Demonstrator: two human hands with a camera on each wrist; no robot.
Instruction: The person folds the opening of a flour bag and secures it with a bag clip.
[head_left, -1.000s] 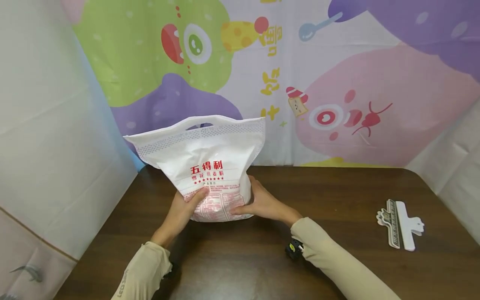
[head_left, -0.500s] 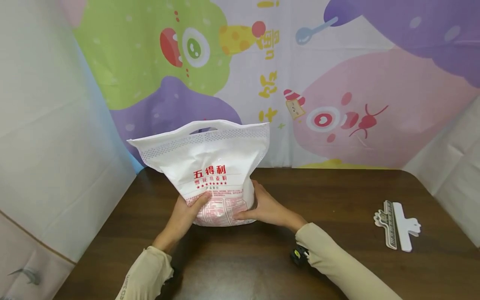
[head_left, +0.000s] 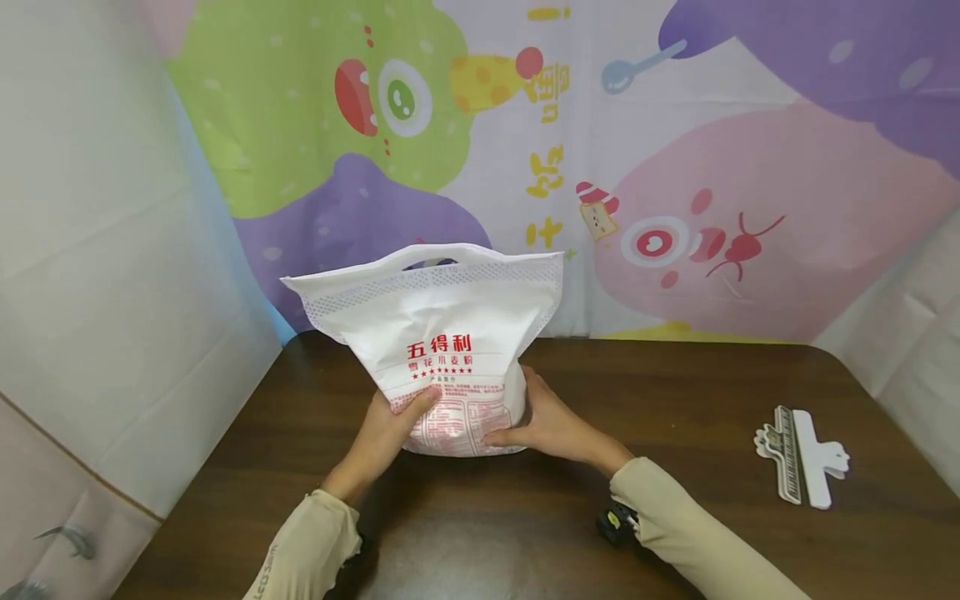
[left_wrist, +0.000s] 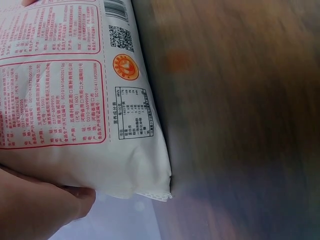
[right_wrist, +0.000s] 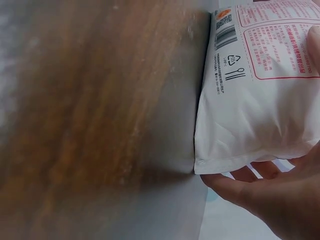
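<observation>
A white bag of flour (head_left: 457, 312) with red Chinese print and a cut-out handle at its top stands upright on the dark wooden table. My left hand (head_left: 378, 433) grips its lower left side, thumb across the front. On the opposite side my right hand (head_left: 558, 425) holds it, also with the thumb on the front face. The other fingers go behind the bag in the head view. In the left wrist view the bag's lower edge (left_wrist: 145, 165) lies close along the tabletop. The right wrist view shows fingers (right_wrist: 235, 187) around the bag's side near a bottom corner.
Two white clips (head_left: 813, 458) with wide bars lie side by side at the table's right. A cartoon-printed cloth (head_left: 525, 167) hangs behind the table (head_left: 660, 392), and pale sheets flank it on both sides.
The bag has shifted a little to the right, with both hands keeping their hold on its sides. The clips have stayed in place; the head view has moved slightly.
</observation>
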